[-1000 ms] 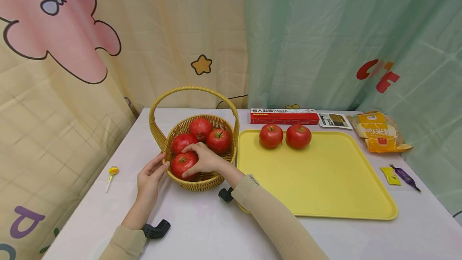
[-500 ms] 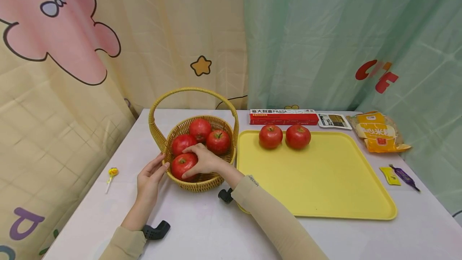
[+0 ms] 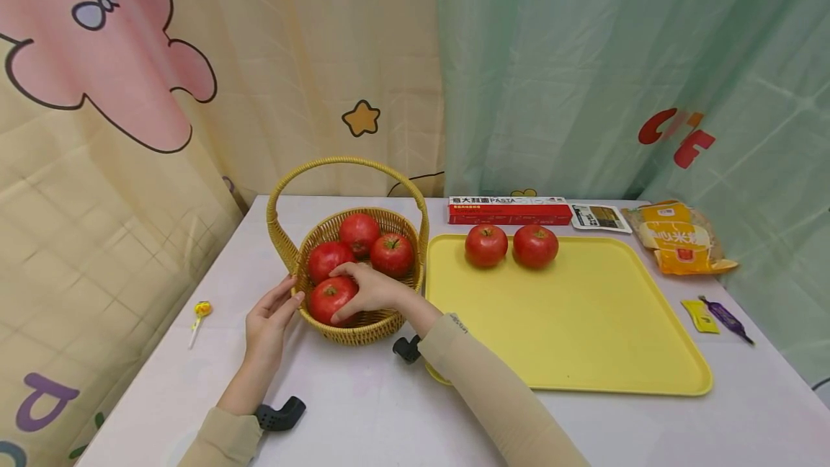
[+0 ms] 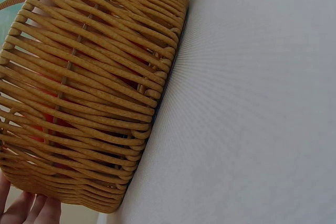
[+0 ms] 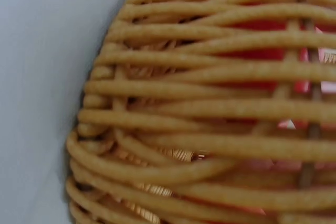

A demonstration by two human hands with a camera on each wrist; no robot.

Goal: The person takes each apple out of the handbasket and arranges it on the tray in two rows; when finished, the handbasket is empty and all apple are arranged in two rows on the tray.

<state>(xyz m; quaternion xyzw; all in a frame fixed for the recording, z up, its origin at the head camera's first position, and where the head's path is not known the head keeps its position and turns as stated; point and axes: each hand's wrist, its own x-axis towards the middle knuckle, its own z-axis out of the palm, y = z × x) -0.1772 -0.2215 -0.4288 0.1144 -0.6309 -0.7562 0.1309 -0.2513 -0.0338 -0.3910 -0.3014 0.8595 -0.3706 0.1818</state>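
A wicker basket with a tall arched handle stands left of the yellow tray, holding several red apples. My right hand reaches in over its right rim, thumb and fingers spread round the front apple. Behind that sit another apple at the left, one at the back and one at the right. My left hand rests against the basket's left outer side, fingers fairly straight. In the left wrist view its fingertips touch the woven wall. The right wrist view has only wicker close up, with red behind.
Two apples lie at the back of the yellow tray. Behind it are a red pasta box, a small flat packet and an orange bag. Wrapped sweets lie far right, a lollipop far left.
My right hand and the front apple have shifted very slightly to the right and toward me. The left hand and the basket stay in place.
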